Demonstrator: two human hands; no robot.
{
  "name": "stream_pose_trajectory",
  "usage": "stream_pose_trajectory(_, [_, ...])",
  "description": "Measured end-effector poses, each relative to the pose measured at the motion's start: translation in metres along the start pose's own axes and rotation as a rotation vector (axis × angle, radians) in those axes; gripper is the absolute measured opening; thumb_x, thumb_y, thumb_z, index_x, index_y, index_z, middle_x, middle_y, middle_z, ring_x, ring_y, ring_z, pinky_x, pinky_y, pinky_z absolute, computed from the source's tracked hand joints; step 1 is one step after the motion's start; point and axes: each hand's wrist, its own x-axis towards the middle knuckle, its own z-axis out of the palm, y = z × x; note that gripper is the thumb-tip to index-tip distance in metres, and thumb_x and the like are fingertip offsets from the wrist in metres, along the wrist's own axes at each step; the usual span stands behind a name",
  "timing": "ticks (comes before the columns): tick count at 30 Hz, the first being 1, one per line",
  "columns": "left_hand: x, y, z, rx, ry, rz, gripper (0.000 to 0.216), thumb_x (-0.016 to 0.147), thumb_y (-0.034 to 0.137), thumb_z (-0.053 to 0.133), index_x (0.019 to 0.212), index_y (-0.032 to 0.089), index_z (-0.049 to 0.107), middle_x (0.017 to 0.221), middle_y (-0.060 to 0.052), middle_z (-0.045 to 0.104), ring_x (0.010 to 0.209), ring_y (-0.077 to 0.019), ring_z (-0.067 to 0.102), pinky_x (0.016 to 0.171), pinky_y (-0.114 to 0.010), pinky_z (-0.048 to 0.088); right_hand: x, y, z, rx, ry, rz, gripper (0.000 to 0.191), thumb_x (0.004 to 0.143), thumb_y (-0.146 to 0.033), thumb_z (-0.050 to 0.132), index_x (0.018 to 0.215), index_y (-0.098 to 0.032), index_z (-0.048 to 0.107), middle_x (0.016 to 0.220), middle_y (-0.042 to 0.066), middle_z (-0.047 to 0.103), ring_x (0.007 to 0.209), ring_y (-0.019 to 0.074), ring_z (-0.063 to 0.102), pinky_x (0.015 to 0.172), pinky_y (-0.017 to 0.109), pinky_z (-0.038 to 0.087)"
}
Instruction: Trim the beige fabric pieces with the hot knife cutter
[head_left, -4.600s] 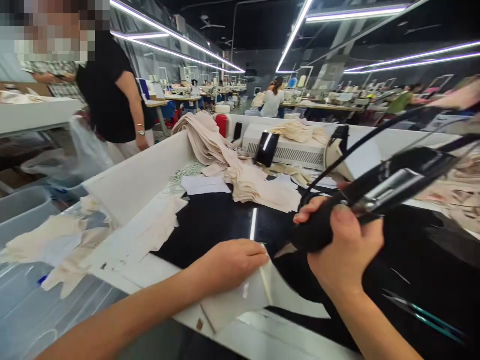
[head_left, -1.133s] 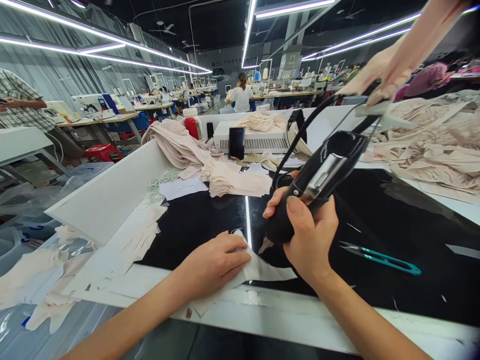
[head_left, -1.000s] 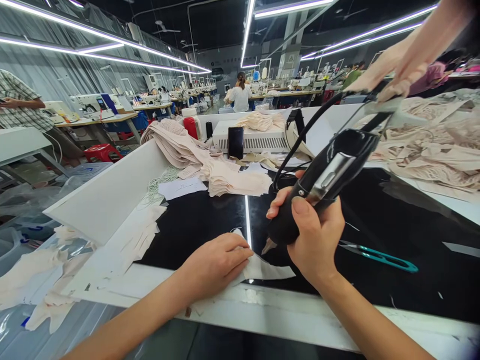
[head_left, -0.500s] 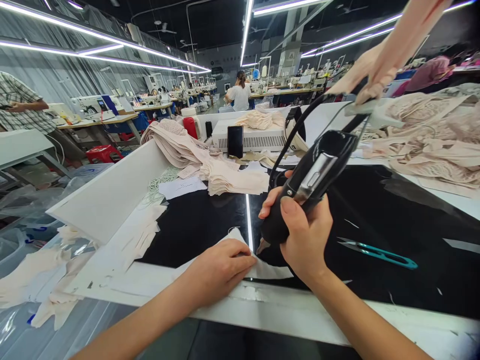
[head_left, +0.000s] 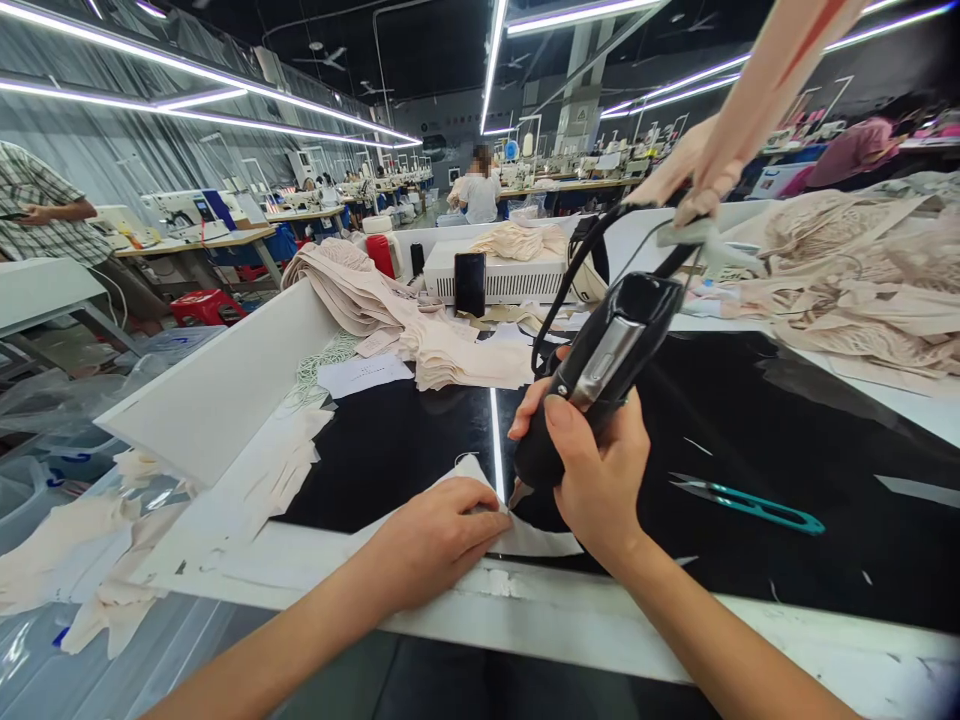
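Note:
A curved white fabric piece [head_left: 540, 543] lies at the front edge of the glossy black work surface [head_left: 375, 460]. My left hand [head_left: 446, 535] rests on it, fingers together and bent, their tips pressing the cloth; the thumb is hidden. My right hand [head_left: 604, 465] is wrapped round a black corded hand tool [head_left: 619, 330] with a silver lever. The tool leans, its small tip just right of my left fingertips above the cloth; whether it touches, I cannot tell. Teal thread snips [head_left: 750, 503] lie to the right of my right hand.
The tool's black cable [head_left: 574, 280] rises to a twisted pale fabric sling [head_left: 739, 140] at upper right. Stacked beige fabric pieces [head_left: 472, 352] lie behind my hands. Beyond stands a phone [head_left: 470, 284]. A white board [head_left: 225, 385] walls the left; fabric heaps [head_left: 862, 280] lie right.
My right hand and the tool have shifted slightly left and down, and the sling and cable have swung left. My left hand stays on the fabric, nearly still.

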Motion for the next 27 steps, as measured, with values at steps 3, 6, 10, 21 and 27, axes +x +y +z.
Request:
stream_pose_trajectory(3, [0.001,0.001,-0.003,0.021,0.0,0.02,0.022,0.115,0.017,0.055,0.119,0.015,0.076,0.114,-0.01,0.075,0.105,-0.0212,0.073,0.093,-0.031,0.063,0.002,-0.008,-0.007,0.017,0.025,-0.012,0.027,0.095,-0.043,0.086,0.102,-0.026,0.066,0.081,-0.006,0.074,0.063,0.0135,0.069,0.063,0.028,0.059])
stream_pose_trajectory(6, [0.002,0.005,-0.004,0.045,0.01,0.037,0.024,0.116,0.017,0.051,0.117,0.014,0.075,0.115,-0.011,0.075,0.109,-0.0217,0.074,0.097,-0.032,0.063,0.001,-0.018,-0.018,0.004,0.058,-0.008,0.036,0.09,-0.049,0.091,0.108,-0.027,0.068,0.083,-0.005,0.075,0.062,0.0143,0.068,0.062,0.029,0.058])
stream_pose_trajectory(10, [0.006,0.014,0.0,0.062,0.047,0.069,0.025,0.116,0.015,0.049,0.118,0.013,0.073,0.112,-0.012,0.076,0.108,-0.0222,0.074,0.097,-0.033,0.064,-0.006,-0.027,-0.031,-0.031,0.07,0.03,0.042,0.089,-0.052,0.092,0.114,-0.028,0.069,0.082,-0.005,0.074,0.061,0.0152,0.067,0.06,0.029,0.056])
stream_pose_trajectory(21, [0.001,0.021,0.01,0.071,0.025,0.019,0.024,0.116,0.017,0.049,0.12,0.015,0.073,0.107,-0.011,0.073,0.1,-0.022,0.072,0.089,-0.033,0.065,-0.017,-0.03,-0.04,-0.08,0.094,0.022,0.044,0.089,-0.051,0.092,0.12,-0.03,0.069,0.083,-0.003,0.075,0.062,0.0197,0.067,0.057,0.035,0.056])
stream_pose_trajectory(27, [-0.003,0.022,0.012,0.067,0.041,0.008,0.023,0.115,0.016,0.051,0.124,0.017,0.071,0.11,-0.011,0.074,0.102,-0.021,0.072,0.091,-0.032,0.065,-0.013,-0.03,-0.035,-0.052,0.102,0.032,0.042,0.088,-0.053,0.093,0.115,-0.029,0.07,0.082,-0.003,0.075,0.061,0.018,0.066,0.057,0.033,0.056])
